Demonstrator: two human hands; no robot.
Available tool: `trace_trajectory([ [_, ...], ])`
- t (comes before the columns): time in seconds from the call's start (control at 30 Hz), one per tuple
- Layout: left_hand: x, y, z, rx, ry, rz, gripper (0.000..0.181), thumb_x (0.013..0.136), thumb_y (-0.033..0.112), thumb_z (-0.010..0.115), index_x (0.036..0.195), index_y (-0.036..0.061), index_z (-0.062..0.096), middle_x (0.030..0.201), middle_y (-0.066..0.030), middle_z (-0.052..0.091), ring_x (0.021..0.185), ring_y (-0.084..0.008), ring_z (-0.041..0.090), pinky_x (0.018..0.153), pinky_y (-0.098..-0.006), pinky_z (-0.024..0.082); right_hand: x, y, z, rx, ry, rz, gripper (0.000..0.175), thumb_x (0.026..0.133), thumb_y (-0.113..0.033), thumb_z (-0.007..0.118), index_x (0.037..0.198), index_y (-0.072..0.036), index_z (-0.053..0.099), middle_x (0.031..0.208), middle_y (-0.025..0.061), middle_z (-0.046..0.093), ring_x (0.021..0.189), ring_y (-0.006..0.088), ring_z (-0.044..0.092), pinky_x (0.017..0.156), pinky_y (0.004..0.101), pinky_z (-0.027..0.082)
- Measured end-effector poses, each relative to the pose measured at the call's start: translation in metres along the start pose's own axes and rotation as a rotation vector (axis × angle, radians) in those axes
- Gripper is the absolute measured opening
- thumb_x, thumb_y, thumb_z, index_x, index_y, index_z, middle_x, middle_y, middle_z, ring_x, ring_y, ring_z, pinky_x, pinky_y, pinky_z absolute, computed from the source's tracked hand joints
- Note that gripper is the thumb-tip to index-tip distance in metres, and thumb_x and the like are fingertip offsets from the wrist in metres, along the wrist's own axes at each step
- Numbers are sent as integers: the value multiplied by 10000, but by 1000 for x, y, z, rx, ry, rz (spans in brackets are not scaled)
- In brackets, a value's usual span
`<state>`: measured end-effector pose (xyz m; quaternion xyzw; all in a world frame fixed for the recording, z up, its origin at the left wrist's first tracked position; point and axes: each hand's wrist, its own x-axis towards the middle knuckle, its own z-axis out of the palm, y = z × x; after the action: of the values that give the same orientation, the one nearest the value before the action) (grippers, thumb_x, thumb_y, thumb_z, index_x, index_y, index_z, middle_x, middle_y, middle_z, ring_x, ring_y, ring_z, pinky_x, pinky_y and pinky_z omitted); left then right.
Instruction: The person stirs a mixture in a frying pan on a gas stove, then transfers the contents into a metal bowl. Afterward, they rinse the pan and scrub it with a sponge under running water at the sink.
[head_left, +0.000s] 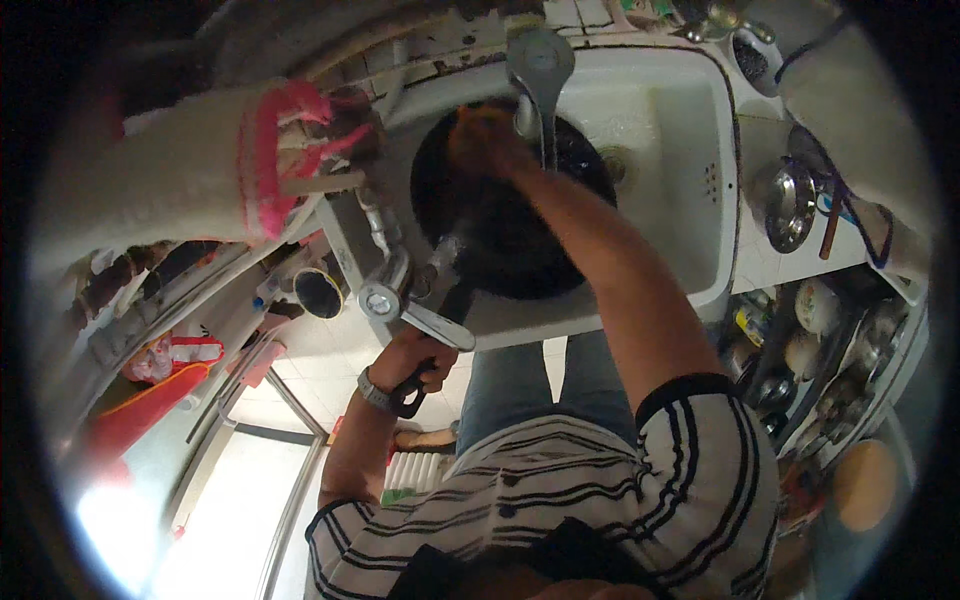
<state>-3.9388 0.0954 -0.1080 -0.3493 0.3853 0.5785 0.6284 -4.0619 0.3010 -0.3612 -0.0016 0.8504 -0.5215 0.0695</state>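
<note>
My left hand (416, 364) grips the handle of a black frying pan (517, 240), below the lever of a metal tap (379, 300). The pan lies tilted over the left part of a white sink (679, 187). Inside the pan's far left part, my right hand (491, 142) presses against the surface with its fingers closed around something orange, perhaps a scrubber. That item is blurred and mostly hidden by the hand. Above the right wrist stands a second grey tap (540, 64), which covers part of the pan's far side.
A drain (616, 165) shows right of the pan. To the right are a shiny metal bowl (789, 206) and a lower shelf of dishes (814, 337). A pink-edged cloth (187, 165) hangs at left, near a dark-faced round object (319, 292).
</note>
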Motion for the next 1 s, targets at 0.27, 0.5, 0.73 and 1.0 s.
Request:
trace_trajectory([
  [0.27,2,-5,-4,-166,-67,36,53,758,17,523,749,36,474,527,-12,398,348,-69,339,305,-208,246,-119,-10,-81,-646,-682,175,237,820,-155,492,1013,-20,516,837,120,589,755,221,566,694,349,469],
  [0.5,5,-4,-9,-194,-25,-31,41,756,-9,498,745,26,482,534,-12,410,362,-67,349,307,-208,246,-72,-75,20,398,-328,64,493,870,-245,470,1303,-66,316,1282,182,372,1190,262,370,975,345,306],
  [0.73,2,-1,-10,-134,-28,0,50,759,-3,496,730,34,478,540,-17,410,357,-69,340,308,-213,239,-22,26,-55,-126,68,-13,378,862,-265,462,1188,-76,424,1089,146,500,987,267,497,844,358,415],
  [1.0,2,-5,-11,-181,-50,22,32,793,45,507,807,41,479,554,-4,391,359,-58,310,307,-198,231,-135,-27,-44,-530,-754,-240,282,824,-217,465,1013,-28,556,900,176,604,825,321,585,750,403,451],
])
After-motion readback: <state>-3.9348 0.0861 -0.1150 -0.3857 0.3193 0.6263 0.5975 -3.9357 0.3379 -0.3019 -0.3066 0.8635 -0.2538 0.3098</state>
